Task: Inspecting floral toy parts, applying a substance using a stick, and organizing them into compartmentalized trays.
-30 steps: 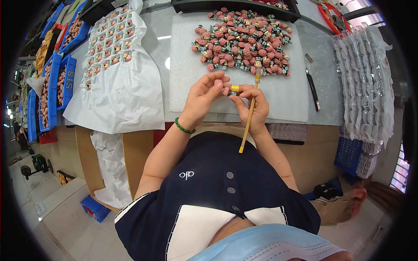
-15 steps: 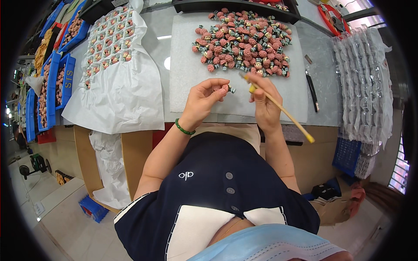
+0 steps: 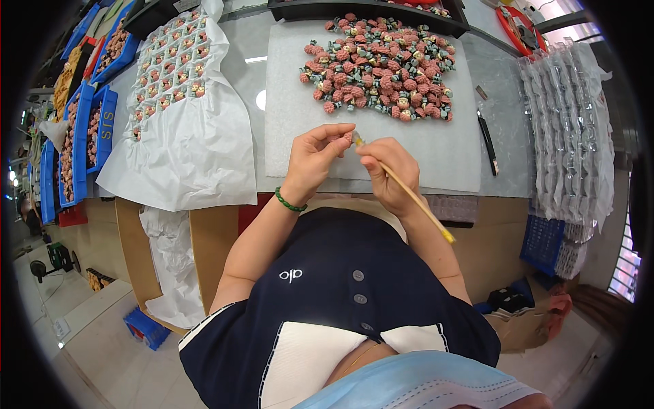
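Pinching figure (image 3: 348,137) in left hand (image 3: 312,160), gripping brush (image 3: 429,215) in right hand (image 3: 392,170); hands close together, brush tip right at figure, can't confirm contact. Probably mid brushwork on this one piece. Likely calls for steady left pinch, light right fingers, maybe turning figure to reach other faces. Containers: left of left hand, cell tray (image 3: 174,88) with seated figures (image 3: 197,90), white paper (image 3: 197,153) on near side. Farther left, blue bins (image 3: 82,170) of pink pieces. Ahead of both hands, loose pile (image 3: 381,68) on pale mat (image 3: 289,88), then black tray (image 3: 327,12) with a few more. Right of right hand, clear trays (image 3: 569,136); can't tell contents.
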Available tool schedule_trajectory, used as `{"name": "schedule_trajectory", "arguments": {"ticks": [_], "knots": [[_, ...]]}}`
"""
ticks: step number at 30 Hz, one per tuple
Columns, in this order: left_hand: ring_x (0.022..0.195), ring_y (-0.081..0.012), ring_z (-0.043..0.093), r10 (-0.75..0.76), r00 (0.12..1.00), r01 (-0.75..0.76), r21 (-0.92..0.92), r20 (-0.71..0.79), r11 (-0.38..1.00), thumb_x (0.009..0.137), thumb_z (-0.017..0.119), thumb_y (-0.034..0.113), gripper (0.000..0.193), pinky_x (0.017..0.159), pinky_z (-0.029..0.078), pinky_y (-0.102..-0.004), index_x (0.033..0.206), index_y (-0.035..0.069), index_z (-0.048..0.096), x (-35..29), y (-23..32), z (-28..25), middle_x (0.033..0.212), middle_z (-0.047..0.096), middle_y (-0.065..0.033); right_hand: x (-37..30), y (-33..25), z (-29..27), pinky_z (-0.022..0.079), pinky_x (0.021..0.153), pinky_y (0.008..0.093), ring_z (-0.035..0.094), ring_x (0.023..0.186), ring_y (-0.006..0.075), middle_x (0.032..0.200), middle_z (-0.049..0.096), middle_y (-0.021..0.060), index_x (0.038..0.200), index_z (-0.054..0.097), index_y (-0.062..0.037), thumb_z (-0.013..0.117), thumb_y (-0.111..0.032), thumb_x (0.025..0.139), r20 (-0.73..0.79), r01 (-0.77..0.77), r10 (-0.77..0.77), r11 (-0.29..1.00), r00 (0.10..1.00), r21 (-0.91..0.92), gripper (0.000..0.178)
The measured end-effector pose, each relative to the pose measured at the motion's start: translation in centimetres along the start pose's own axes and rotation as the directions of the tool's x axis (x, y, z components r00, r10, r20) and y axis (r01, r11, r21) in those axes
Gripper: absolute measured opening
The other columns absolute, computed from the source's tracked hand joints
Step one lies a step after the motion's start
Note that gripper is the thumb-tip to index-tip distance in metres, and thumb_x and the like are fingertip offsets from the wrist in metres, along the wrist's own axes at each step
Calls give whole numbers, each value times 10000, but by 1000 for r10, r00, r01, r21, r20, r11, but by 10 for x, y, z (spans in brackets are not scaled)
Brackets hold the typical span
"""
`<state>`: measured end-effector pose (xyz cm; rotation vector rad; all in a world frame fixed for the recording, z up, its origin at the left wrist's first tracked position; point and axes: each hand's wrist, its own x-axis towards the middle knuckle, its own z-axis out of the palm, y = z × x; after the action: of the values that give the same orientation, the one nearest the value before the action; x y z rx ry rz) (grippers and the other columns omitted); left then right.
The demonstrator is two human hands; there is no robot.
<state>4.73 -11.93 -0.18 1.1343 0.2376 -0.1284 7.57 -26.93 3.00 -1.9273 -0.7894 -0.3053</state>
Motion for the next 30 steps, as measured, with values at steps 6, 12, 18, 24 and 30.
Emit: {"name": "schedule_trajectory", "arguments": {"ticks": [6, 12, 18, 24, 30], "knots": [[710, -58, 476, -6, 1000, 5, 26, 16, 1000, 819, 547, 28, 231, 663, 405, -188, 1044, -15, 578, 0, 0, 2, 837, 576, -6, -2, 1, -2, 383, 525, 231, 488, 579, 130, 673, 555, 59, 772, 559, -4, 491, -129, 876, 68, -171, 160, 965, 985, 199, 176], [712, -55, 468, 3, 998, -6, 58, 62, 998, 824, 526, 15, 233, 658, 400, -185, 1049, -11, 583, 0, -1, 4, 870, 580, -10, 10, 13, -1, 343, 500, 212, 422, 549, 76, 650, 545, 37, 765, 552, -5, 458, -154, 896, -113, -228, 238, 969, 965, 92, 220], [712, -51, 466, -33, 997, 29, 54, 77, 998, 827, 525, 21, 235, 652, 396, -180, 1053, -6, 584, 3, -3, 3, 882, 586, -7, 11, 14, 1, 344, 493, 212, 431, 537, 82, 665, 557, 42, 762, 549, -1, 471, -151, 890, -17, -250, 254, 958, 967, 139, 213], [700, -50, 466, -70, 996, 66, 77, 50, 995, 827, 534, 37, 231, 645, 398, -182, 1048, 1, 589, 6, -2, 5, 859, 593, -7, 11, 17, -4, 358, 489, 225, 459, 541, 115, 678, 562, 60, 767, 549, 4, 497, -129, 873, 48, -130, 123, 975, 991, 182, 179], [688, -51, 469, -72, 997, 71, 73, 12, 995, 824, 546, 55, 219, 639, 397, -180, 1030, -2, 596, 5, -2, 9, 833, 591, -7, 7, 14, -6, 370, 487, 249, 476, 544, 145, 665, 546, 75, 775, 553, 3, 519, -104, 856, 18, -90, 88, 976, 996, 198, 139]]}}
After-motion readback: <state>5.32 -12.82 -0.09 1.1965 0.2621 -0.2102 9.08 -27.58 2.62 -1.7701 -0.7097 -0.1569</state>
